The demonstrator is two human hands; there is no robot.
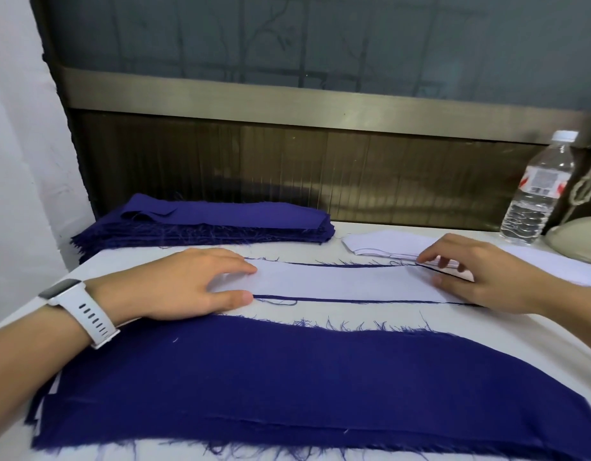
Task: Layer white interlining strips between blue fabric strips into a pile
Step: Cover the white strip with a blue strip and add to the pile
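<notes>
Left hand (187,284) presses flat, right hand (480,277) fingertips touch white interlining strip (337,282).

On the table (537,344), the pile (287,377) lies nearest the person. Just behind it, an interlining strip (337,282) lies on a fabric strip (354,299), with the left hand (194,284) on its left end and the right hand (480,274) at its right end. Behind, at the left, sits a stack of fabric strips (214,224), with the interlining stack (387,244) to its right. A bottle (537,191) stands at the far right.
</notes>
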